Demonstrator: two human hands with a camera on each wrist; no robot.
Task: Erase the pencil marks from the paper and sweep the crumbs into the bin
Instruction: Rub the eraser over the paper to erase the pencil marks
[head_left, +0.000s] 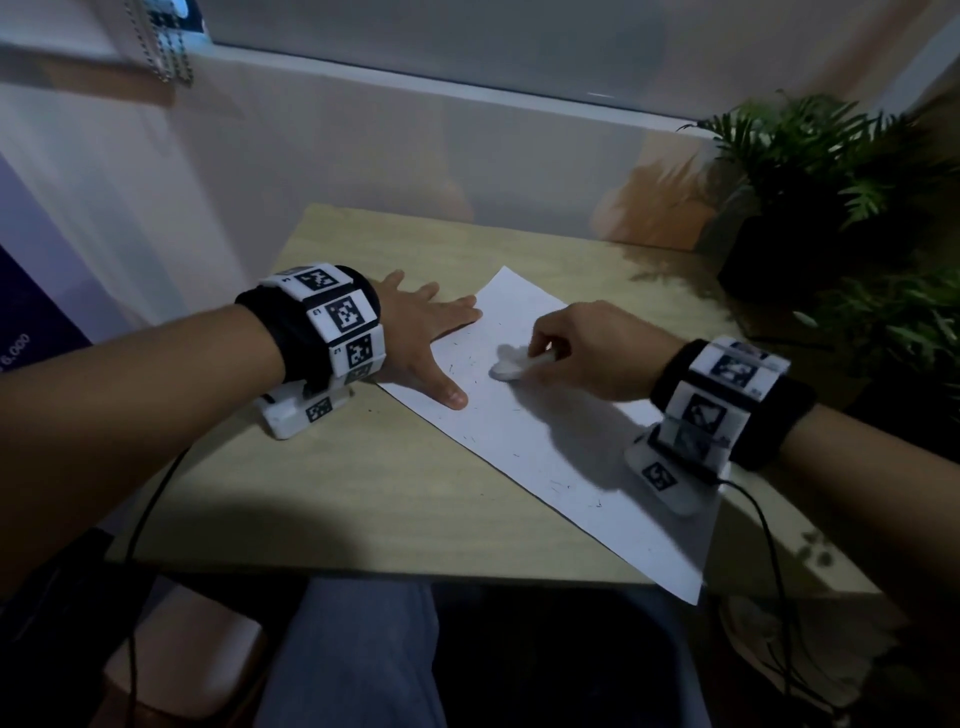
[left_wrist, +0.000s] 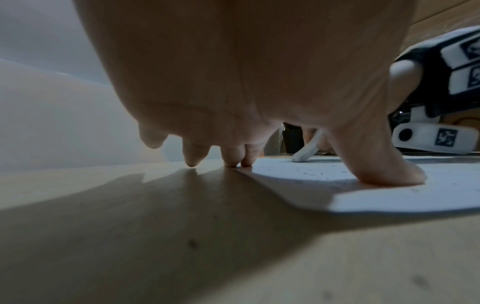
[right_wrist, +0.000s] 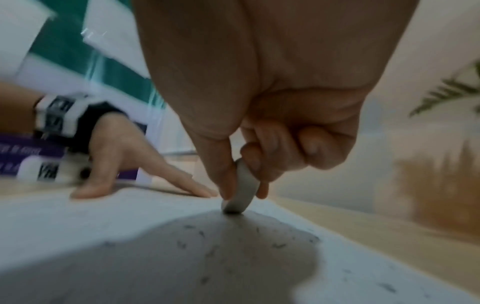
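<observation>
From the head view: left hand (head_left: 415, 332) spread flat, fingers straight, pinning the near-left edge of the paper (head_left: 545, 441) to the table (head_left: 363, 493); right hand (head_left: 587, 353) curled round a white eraser (head_left: 511, 364), its tip blurred against the middle of the sheet. Short dark crumbs (head_left: 558, 486) scattered over the paper; a potted plant (head_left: 831, 171) at the far right corner; no bin anywhere in sight. From the left wrist view: thumb (left_wrist: 384, 170) pressed onto the paper (left_wrist: 389, 197), the other fingertips (left_wrist: 231, 158) down at the sheet's edge, the eraser (left_wrist: 307, 152) slanting onto the paper beyond. From the right wrist view: eraser (right_wrist: 241, 189) pinched between thumb and forefinger, standing on one end on the sheet, crumbs (right_wrist: 207, 253) strewn in the shadow nearer the camera, the flat left hand (right_wrist: 124, 164) to the side. Best done with short strokes away from the pinning hand, light pressure so the sheet does not buckle or tear, flat hand kept close to the rubbed patch, crumbs kept on the paper for easier sweeping later.
</observation>
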